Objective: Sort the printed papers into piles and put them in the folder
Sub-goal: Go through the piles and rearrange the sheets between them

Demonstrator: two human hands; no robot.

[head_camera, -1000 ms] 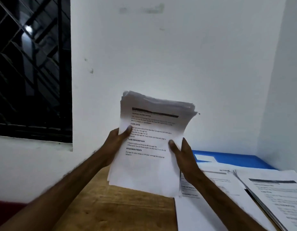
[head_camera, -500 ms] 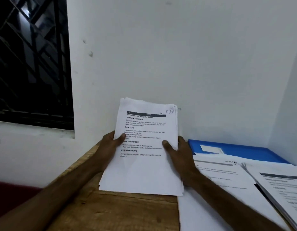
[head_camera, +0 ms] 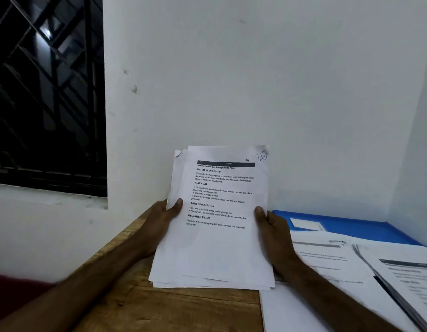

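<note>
A stack of printed papers stands tilted with its lower edge on or just above the wooden table, the printed top sheet facing me. My left hand grips its left edge, thumb on the front. My right hand grips the right edge, thumb on the page. A blue folder lies flat against the wall at the right, partly covered by other sheets. Two more paper piles lie to the right: one beside my right wrist and another at the frame's edge.
A white wall rises right behind the table and meets a side wall at the right. A dark barred window with a white sill is at the left. Something dark red shows past the table's left edge.
The stack came down from in front of the wall towards the table and its sheets now sit squarer. Both hands kept their hold on its sides.
</note>
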